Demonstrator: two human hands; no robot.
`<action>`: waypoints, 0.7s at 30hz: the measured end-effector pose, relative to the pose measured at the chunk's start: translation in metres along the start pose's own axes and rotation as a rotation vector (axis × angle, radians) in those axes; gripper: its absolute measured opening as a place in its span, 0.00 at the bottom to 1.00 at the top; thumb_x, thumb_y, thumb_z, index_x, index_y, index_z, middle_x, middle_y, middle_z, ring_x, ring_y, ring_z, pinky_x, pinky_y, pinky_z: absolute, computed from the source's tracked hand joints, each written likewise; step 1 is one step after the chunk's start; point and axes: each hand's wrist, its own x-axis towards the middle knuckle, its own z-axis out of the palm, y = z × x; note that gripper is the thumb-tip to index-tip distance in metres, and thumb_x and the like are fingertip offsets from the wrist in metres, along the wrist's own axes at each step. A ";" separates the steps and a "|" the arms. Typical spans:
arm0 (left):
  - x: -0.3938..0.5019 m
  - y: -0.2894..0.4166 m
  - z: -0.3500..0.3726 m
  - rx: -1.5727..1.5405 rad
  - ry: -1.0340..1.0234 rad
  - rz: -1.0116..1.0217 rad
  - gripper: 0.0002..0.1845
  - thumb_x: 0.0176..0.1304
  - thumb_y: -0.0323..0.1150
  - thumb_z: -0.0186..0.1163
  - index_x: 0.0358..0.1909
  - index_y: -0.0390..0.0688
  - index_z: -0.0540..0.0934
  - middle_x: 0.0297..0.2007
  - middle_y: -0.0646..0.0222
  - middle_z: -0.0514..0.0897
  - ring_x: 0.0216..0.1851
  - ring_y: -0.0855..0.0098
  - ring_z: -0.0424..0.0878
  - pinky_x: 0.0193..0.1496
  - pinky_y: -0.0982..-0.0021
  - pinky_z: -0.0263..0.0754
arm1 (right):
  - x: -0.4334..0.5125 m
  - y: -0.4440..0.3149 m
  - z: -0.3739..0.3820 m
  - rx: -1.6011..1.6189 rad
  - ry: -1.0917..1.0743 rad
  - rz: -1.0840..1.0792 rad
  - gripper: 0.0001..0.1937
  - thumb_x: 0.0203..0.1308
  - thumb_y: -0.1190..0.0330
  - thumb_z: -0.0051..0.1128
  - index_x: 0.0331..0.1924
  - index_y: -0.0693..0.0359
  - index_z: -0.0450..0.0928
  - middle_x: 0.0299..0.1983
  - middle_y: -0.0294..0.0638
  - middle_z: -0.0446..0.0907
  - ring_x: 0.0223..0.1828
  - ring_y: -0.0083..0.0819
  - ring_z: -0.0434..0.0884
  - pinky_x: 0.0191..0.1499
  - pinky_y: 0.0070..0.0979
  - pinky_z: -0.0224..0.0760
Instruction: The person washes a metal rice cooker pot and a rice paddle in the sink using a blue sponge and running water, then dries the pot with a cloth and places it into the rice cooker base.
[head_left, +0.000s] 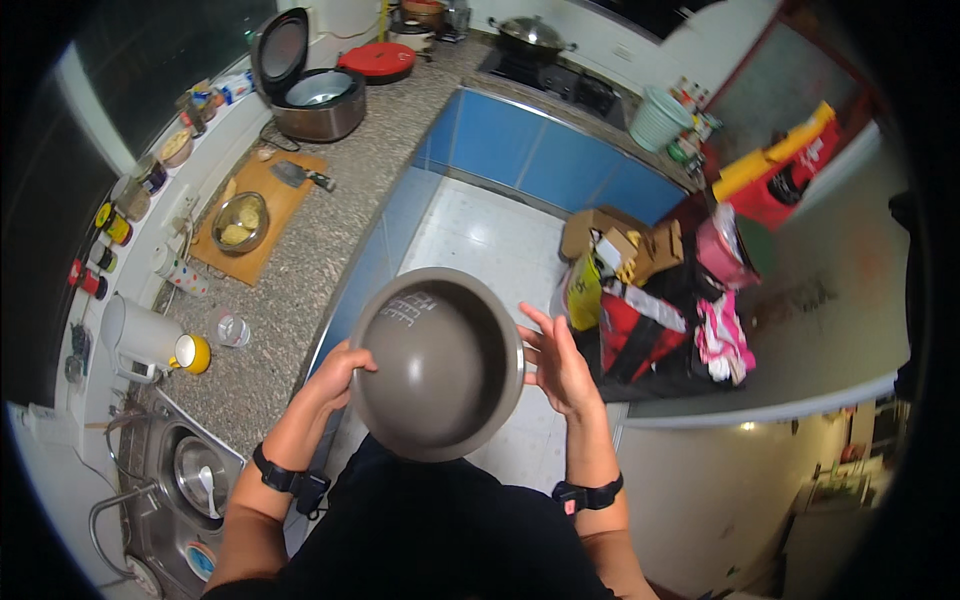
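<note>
A grey inner pot of a rice cooker (427, 367), with white level marks inside and nothing seen in it, is held in front of my body. My left hand (341, 375) grips its left rim, thumb over the edge. At the right wall is my right hand (555, 360), fingers spread and thumb raised; the fingertips reach the pot's side, partly hidden behind it. The rice cooker (319, 105) stands on the counter with its lid up. Nearer, a wooden cutting board (281, 217) bears a steel bowl (240, 223) of peeled yellowish pieces and a cleaver (289, 174).
A steel sink (169, 544) lies at lower left, near a white kettle (139, 330), a yellow mug (193, 354) and a glass (229, 328). Bags and an open cardboard box (592, 229) stand on the floor at right. A lidded wok (531, 34) is on the stove.
</note>
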 end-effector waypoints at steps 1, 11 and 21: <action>0.014 0.014 -0.001 0.050 0.004 0.026 0.26 0.52 0.24 0.55 0.56 0.26 0.73 0.45 0.51 0.83 0.40 0.63 0.85 0.42 0.64 0.84 | 0.012 -0.010 0.003 0.037 -0.081 -0.028 0.38 0.72 0.43 0.44 0.78 0.56 0.51 0.75 0.50 0.58 0.73 0.44 0.63 0.64 0.45 0.67; 0.129 0.105 -0.007 0.636 0.093 0.200 0.18 0.58 0.29 0.64 0.51 0.35 0.79 0.40 0.65 0.82 0.40 0.72 0.80 0.47 0.71 0.75 | 0.110 -0.023 -0.008 -0.300 0.033 0.325 0.41 0.51 0.71 0.54 0.74 0.63 0.56 0.52 0.39 0.74 0.49 0.25 0.73 0.48 0.19 0.71; 0.206 0.198 0.040 0.472 0.190 0.667 0.11 0.64 0.21 0.63 0.47 0.39 0.78 0.41 0.74 0.82 0.42 0.81 0.78 0.47 0.76 0.73 | 0.243 -0.055 -0.076 0.054 0.195 0.391 0.37 0.57 0.68 0.52 0.72 0.61 0.53 0.46 0.44 0.75 0.31 0.27 0.80 0.32 0.24 0.81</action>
